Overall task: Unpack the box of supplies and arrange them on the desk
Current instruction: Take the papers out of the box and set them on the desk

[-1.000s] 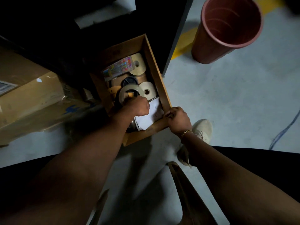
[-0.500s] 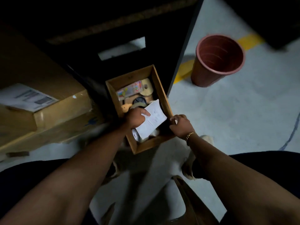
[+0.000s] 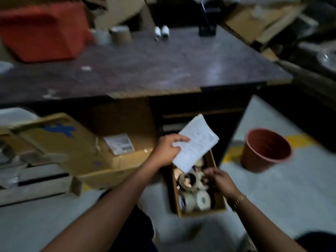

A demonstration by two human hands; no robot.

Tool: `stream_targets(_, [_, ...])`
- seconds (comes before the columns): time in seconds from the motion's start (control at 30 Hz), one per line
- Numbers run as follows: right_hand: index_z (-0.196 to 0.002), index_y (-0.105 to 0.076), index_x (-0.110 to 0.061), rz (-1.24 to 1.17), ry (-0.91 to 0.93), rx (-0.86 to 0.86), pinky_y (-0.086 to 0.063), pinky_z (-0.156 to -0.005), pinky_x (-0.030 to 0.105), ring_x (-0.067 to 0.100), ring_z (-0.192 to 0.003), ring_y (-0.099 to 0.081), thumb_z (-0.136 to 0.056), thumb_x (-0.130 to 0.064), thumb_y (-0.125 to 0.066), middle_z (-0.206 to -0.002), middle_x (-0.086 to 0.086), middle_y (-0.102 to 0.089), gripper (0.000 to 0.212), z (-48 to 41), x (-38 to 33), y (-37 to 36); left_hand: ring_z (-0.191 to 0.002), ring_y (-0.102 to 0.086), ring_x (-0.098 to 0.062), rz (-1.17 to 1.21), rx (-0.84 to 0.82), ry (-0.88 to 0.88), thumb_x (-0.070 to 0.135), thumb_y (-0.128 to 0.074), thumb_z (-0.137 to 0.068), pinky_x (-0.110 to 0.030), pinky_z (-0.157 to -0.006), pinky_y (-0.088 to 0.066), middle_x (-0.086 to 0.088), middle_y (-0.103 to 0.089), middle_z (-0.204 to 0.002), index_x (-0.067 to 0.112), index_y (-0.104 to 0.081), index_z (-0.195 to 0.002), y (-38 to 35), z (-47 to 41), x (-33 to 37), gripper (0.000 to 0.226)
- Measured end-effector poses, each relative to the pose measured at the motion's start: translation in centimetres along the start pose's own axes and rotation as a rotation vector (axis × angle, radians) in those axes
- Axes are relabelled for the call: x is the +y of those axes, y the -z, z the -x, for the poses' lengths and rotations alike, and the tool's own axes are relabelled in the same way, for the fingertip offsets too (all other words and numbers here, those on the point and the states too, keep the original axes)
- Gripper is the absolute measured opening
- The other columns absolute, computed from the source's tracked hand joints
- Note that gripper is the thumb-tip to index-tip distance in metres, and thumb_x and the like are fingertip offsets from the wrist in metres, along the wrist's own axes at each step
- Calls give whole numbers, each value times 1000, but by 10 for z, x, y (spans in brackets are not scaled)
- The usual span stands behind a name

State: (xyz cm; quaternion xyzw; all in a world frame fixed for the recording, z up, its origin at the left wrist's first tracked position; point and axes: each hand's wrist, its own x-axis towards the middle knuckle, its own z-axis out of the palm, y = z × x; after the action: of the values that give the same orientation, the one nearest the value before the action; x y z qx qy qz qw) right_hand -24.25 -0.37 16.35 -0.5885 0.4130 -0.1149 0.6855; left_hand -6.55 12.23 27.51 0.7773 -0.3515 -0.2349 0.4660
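A small open cardboard box (image 3: 198, 212) stands on the floor in front of the dark desk (image 3: 163, 66). Several tape rolls (image 3: 189, 180) lie inside it, pale ones at the near end (image 3: 202, 200). My left hand (image 3: 167, 148) grips a white stack of printed paper (image 3: 198, 142), held up above the box's far end. My right hand (image 3: 218, 180) reaches into the box from the right, with its fingers among the rolls. Motion blur hides whether it holds one.
On the desk are a red-orange case (image 3: 41, 31), a brown roll (image 3: 121, 34), two small white items (image 3: 161, 31) and a dark holder (image 3: 208, 30). A big labelled carton (image 3: 81, 148) lies under the desk at the left. A terracotta pot (image 3: 267, 150) stands on the floor at the right.
My left hand has lifted the paper stack out of the box and upward. My right hand left the box's rim and went inside. The view has tilted up to the desk.
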Motion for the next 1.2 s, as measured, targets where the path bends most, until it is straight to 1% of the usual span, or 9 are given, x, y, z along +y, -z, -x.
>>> stream_targets(0.17, [-81,-73,-19,154,411,26,-51,-70,38,27,-76,-68,-94,-13,-63,-81,8,-73,17,23,-68,-40,-78,-62,5,131,64,-121,-17,-47,-75,-14,-65,-48,11,-66,-99,14,-76,-105,89,28,57,52])
stream_targets(0.3, [-82,-67,-15,97,767,-77,-49,-56,18,15,-64,-64,-95,-11,-61,-78,13,-71,15,50,-179,-96,-77,-65,-6,308,274,-165,-20,-47,-76,-17,-69,-52,-4,-68,-103,8,-69,-114,164,17,91,52])
stream_targets(0.53, [-93,-66,-24,599,1102,59,-56,-68,43,15,-75,-64,-91,-36,-59,-85,-5,-68,14,46,-273,-157,-77,-57,-12,89,561,97,-13,-51,-78,-12,-59,-45,-8,-64,-100,1,-68,-112,260,-26,86,40])
stream_targets(0.6, [-103,-64,-24,750,1122,64,-55,-75,41,15,-88,-62,-91,-36,-59,-98,-7,-66,18,45,-286,-170,-95,-63,-22,-115,480,180,-4,-52,-83,-18,-79,-51,-11,-66,-108,5,-68,-114,270,-33,76,36])
stream_targets(0.67, [-109,-62,-25,826,1121,54,-53,-85,44,14,-100,-58,-90,-38,-59,-108,-8,-64,24,40,-289,-176,-131,-46,-36,-400,308,322,8,-49,-90,-44,-113,-35,-15,-56,-136,14,-61,-127,272,-32,73,39])
stream_targets(0.77, [-111,-61,-26,824,1141,68,-48,-92,47,14,-107,-54,-91,-37,-59,-112,-8,-62,24,39,-279,-174,-146,-9,-42,-629,277,396,13,-53,-85,-59,-117,-6,-12,-20,-159,35,-48,-138,275,-29,76,58])
stream_targets(0.97, [-99,-65,-20,640,1158,90,-53,-78,42,16,-90,-61,-90,-27,-60,-95,-4,-63,13,48,-242,-130,-121,-45,-25,-713,676,-282,33,-57,-84,-43,-96,-35,3,-55,-126,31,-63,-117,215,-7,68,33])
stream_targets(1.1, [-94,-68,-19,558,1003,159,-52,-74,33,9,-78,-62,-89,-23,-61,-83,-7,-67,9,35,-199,-80,-98,-56,-23,-654,560,-655,31,-54,-90,-38,-82,-46,-1,-63,-101,18,-66,-104,128,4,54,22])
stream_targets(1.2, [-91,-67,-22,533,792,156,-53,-74,35,8,-74,-63,-87,-21,-60,-80,-9,-67,8,2,-150,-43,-93,-60,-20,-645,356,-682,31,-52,-91,-35,-74,-49,1,-63,-98,19,-65,-100,59,-4,21,20])
